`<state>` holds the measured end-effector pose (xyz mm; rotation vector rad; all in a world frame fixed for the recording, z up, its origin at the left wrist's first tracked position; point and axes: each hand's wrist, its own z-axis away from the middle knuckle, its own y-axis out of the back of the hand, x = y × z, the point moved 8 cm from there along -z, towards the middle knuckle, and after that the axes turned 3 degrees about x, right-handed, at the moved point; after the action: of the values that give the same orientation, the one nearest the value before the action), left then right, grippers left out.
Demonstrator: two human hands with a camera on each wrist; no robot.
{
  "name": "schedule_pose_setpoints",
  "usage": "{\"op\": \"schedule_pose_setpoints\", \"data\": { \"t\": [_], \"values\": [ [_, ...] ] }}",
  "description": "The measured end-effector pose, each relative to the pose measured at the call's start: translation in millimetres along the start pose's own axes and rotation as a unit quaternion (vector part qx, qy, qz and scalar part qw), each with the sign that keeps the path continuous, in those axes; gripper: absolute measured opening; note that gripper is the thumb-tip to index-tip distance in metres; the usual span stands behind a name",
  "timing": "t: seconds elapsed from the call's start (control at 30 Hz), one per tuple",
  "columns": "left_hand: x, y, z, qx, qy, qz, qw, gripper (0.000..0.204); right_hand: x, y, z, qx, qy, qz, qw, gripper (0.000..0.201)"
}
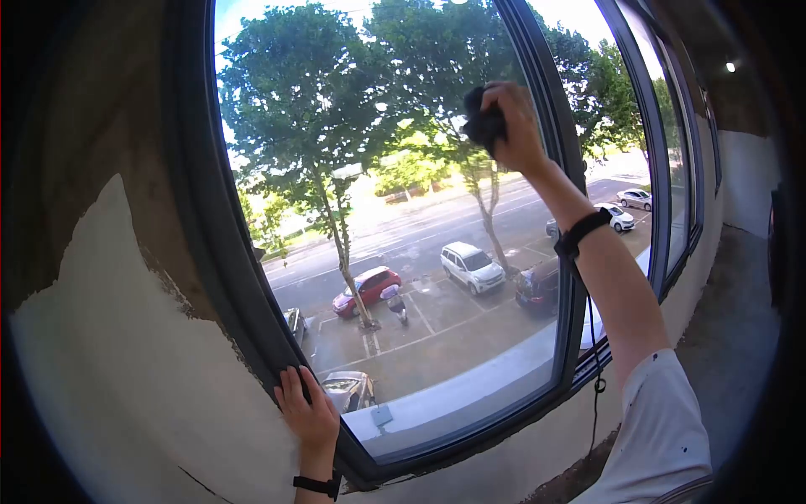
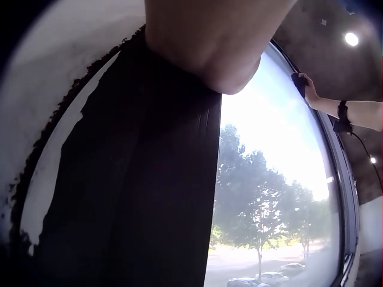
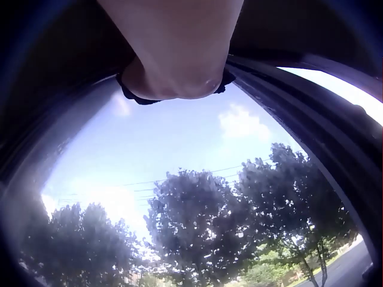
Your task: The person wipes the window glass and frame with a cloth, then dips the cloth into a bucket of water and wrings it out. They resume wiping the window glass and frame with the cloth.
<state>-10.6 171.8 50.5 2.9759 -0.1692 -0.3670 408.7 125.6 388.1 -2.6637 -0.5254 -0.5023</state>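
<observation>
High on the right side of the window pane (image 1: pixel 378 395), my right hand (image 1: pixel 516 126) grips a bunched black cloth (image 1: pixel 484 119) against or close over the glass. In the right wrist view the heel of the hand hides most of the cloth; dark edges (image 3: pixel 139 100) stick out on both sides. My left hand (image 1: pixel 311 416) rests on the dark window frame (image 1: pixel 201 210) at its lower left, fingers laid fairly straight along it. The left wrist view shows only the underside of that hand (image 2: pixel 233 72), its fingers hidden.
Rough, partly plastered wall (image 1: pixel 143 361) borders the frame on the left. A dark upright bar (image 1: pixel 567 143) stands right of the pane, with more windows beyond. From the right wrist strap (image 1: pixel 583 233) hangs a thin cable (image 1: pixel 598 361). Outside are trees and parked cars (image 1: pixel 473 267).
</observation>
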Motion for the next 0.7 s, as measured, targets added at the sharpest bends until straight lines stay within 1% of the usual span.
{"op": "schedule_pose_setpoints", "data": {
  "t": [0.07,0.1,0.13,0.17,0.23,0.27,0.3,0.33,0.37,0.4,0.47,0.53,0.6,0.67,0.7],
  "values": [
    [-4.6,-2.0,-6.4,0.003,0.006,-0.004,1.000,0.056,48.5,-3.8,-27.1,0.084,-0.051,0.107,0.989,0.036],
    [-3.7,-2.7,-6.3,0.004,0.002,-0.002,1.000,0.056,56.5,-12.8,-44.6,0.078,-0.081,0.148,0.983,0.038],
    [-1.9,-1.3,-2.2,-0.002,-0.002,0.001,1.000,0.057,56.5,-27.6,-59.5,0.091,-0.078,0.166,0.979,0.037],
    [-2.0,0.6,-4.2,-0.021,0.005,0.012,1.000,0.056,39.6,-39.5,-73.7,0.097,-0.080,0.185,0.975,0.036],
    [-6.6,-2.8,6.2,-0.035,0.001,-0.001,0.999,0.058,-29.3,-64.4,-98.8,0.066,0.019,0.080,0.994,0.033],
    [-7.3,-8.3,3.7,-0.031,0.000,-0.001,1.000,0.059,-44.6,-88.8,-99.2,0.027,-0.043,0.019,0.999,0.030],
    [-9.5,-10.4,5.7,-0.052,0.010,-0.006,0.999,0.059,-83.3,-93.3,-93.5,0.064,0.033,-0.035,0.997,0.033],
    [-8.9,-8.3,5.6,-0.039,0.008,-0.010,0.999,0.058,-112.9,-98.1,-82.5,0.048,0.066,-0.068,0.994,0.033],
    [-8.9,-6.2,5.4,-0.030,0.004,-0.013,0.999,0.057,-138.9,-95.7,-66.8,0.018,0.098,-0.071,0.992,0.032],
    [-8.4,-6.6,4.1,-0.023,0.001,-0.016,1.000,0.056,-157.9,-100.0,-48.8,-0.021,0.134,-0.126,0.983,0.033],
    [-9.6,-9.3,3.7,-0.023,-0.008,-0.020,0.999,0.055,-176.2,-79.3,-7.1,-0.075,0.204,-0.177,0.960,0.032],
    [-8.0,-7.6,3.3,-0.021,-0.007,-0.034,0.999,0.055,-161.6,-54.1,38.0,-0.101,0.265,-0.235,0.929,0.033],
    [-8.1,-6.5,2.0,-0.023,-0.003,-0.029,0.999,0.055,-119.1,-25.1,60.4,-0.187,0.272,-0.213,0.920,0.038],
    [-5.2,-8.7,1.9,-0.019,0.001,-0.024,1.000,0.056,-56.1,3.6,49.8,-0.200,0.195,-0.165,0.946,0.045],
    [-7.0,-7.1,1.4,-0.018,0.002,-0.023,1.000,0.057,-21.5,11.7,41.8,-0.192,0.164,-0.107,0.962,0.048]
  ]
}}
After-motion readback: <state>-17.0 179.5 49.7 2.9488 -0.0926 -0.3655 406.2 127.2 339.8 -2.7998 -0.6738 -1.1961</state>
